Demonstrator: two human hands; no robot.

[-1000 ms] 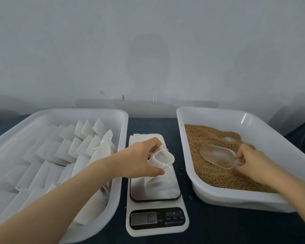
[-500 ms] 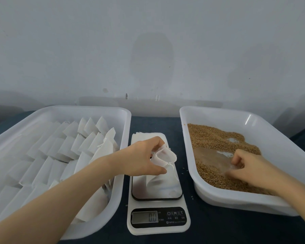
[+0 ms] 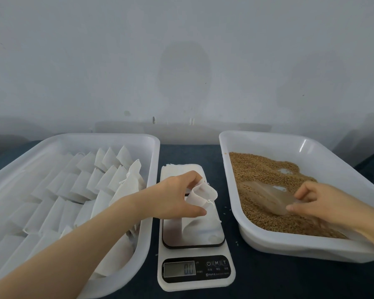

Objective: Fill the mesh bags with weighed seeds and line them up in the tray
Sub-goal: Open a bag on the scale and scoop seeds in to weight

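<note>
We see two white plastic trays side by side. The left tray (image 3: 95,136) holds rows of bags (image 3: 84,184), white, leaning and overlapping. The right tray (image 3: 268,134) holds brown seeds (image 3: 259,169) heaped toward its near side, with bare plastic showing at the far end. Between the trays stands a white kitchen scale (image 3: 194,285) whose display (image 3: 179,269) reads 0.0. A stack of flat empty bags (image 3: 177,169) lies at its far end, partly hidden by the left hand (image 3: 175,195).

The left forearm crosses the near right corner of the left tray and covers several bags there. That hand pinches the open mouth of one mesh bag (image 3: 201,197) between thumb and fingers above the scale's shiny platform, and the bag's lower part hangs down to the platform. The right hand (image 3: 320,201) is in the right tray, its fingers curled round the handle end of a clear scoop (image 3: 266,197), which is blurred and lies low in the seeds. The hand hides the handle itself.

A few pale stray grains (image 3: 236,242) lie beside the scale on the dark blue table (image 3: 257,277). Behind everything we see a plain grey wall (image 3: 181,61) with faint stains.
</note>
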